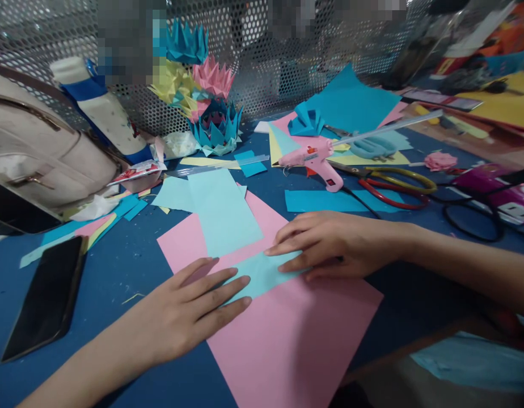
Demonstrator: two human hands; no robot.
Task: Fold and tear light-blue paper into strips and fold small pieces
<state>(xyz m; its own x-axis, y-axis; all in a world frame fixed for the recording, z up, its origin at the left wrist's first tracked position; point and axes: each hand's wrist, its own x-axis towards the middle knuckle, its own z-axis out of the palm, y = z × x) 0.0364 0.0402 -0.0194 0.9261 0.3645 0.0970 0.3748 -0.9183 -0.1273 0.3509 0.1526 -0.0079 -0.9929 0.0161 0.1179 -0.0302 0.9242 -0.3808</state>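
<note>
Pale-blue paper strip (262, 275): one, centre of the frame, flat on a pink sheet (304, 340). Long axis rises gently from lower left to upper right, running between the two hands; its visible middle lies beyond the fingertips of each, neither clearly nearer.

Left hand (172, 320): lower left of centre, palm down, fingers extended and slightly spread, tips on the strip's left part; grasping nothing.

Right hand (342, 243): right of centre, fingers apart and gently bent, tips on the strip's right part; unclenched. Whether its thumb pinches the edge, one cannot tell.

Adjacent: larger pale-blue sheet (225, 209), just above the strip; pink glue gun (321, 164), upper right; black phone (47, 300), lower left.
</note>
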